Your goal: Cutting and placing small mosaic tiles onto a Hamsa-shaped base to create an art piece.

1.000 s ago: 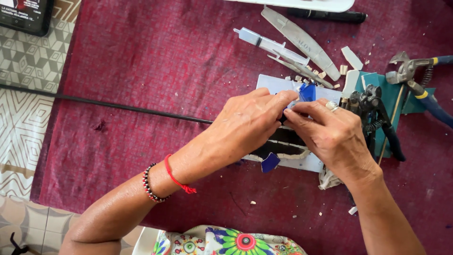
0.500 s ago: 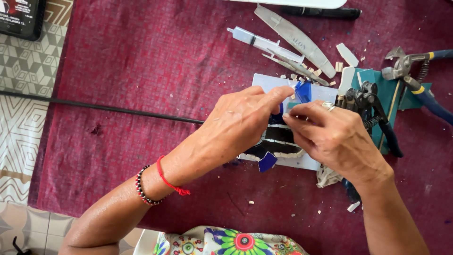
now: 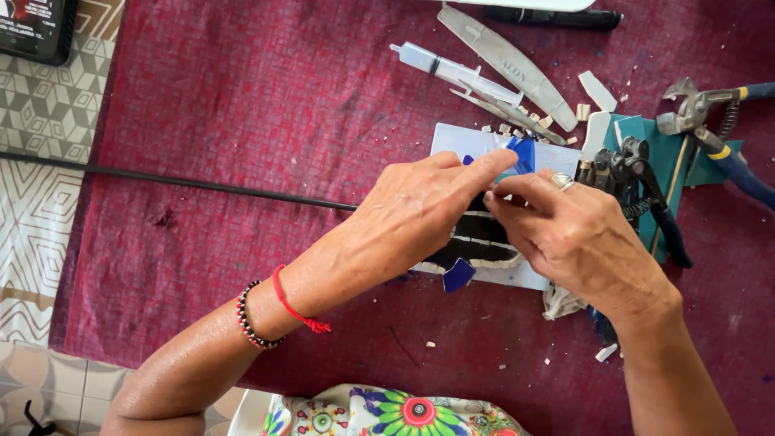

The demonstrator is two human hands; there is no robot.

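My left hand (image 3: 416, 214) and my right hand (image 3: 577, 238) meet over a pale blue-white board (image 3: 452, 141) that lies on a dark red cloth (image 3: 242, 121). Between the fingertips of both hands sits a small blue tile piece (image 3: 523, 153), pinched from either side just above the board. Dark and white mosaic pieces (image 3: 484, 242) are laid on the board under my hands. Another blue shard (image 3: 458, 275) lies at the board's near edge. A ring is on my right hand; a red string and a bead bracelet circle my left wrist.
A syringe (image 3: 452, 70), a grey blade-like strip (image 3: 504, 64) and white chips lie beyond the board. Black nippers (image 3: 646, 190) and blue-handled pliers (image 3: 710, 129) rest on teal tiles at right. A thin black cable (image 3: 161, 179) crosses the cloth. A phone (image 3: 32, 28) sits top left.
Both hands have shifted slightly while keeping the blue piece pinched; my left index finger now stretches further over it. The view has drifted a little.
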